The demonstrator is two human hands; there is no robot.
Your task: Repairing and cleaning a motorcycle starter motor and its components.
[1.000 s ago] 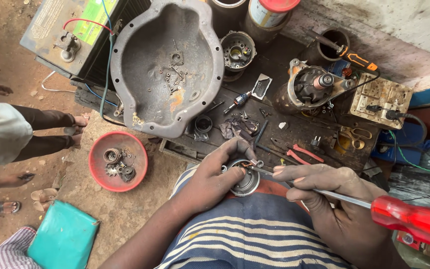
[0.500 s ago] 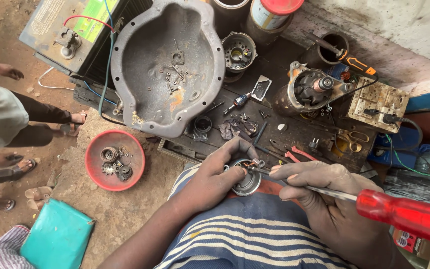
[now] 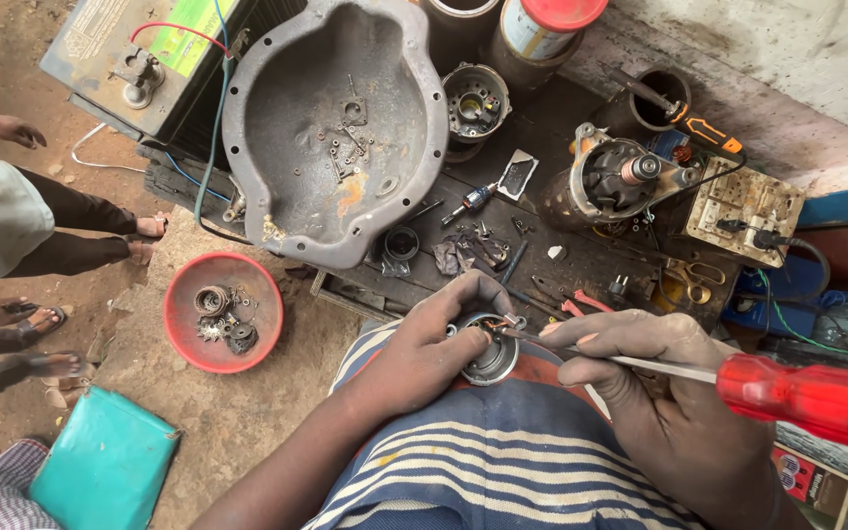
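Head view: left hand (image 3: 424, 358) clasps the small, rigid, greasy-looking metal housing (image 3: 491, 355) by its rim while right hand (image 3: 660, 393) grips a red-handled screwdriver (image 3: 738, 378).

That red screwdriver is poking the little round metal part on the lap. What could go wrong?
The red screwdriver tip sits right beside the left hand fingers gripping the round metal part, so a slip could jab them. The part rests only on the lap, so it might tip. Any small piece prised loose could drop onto the dirt ground.
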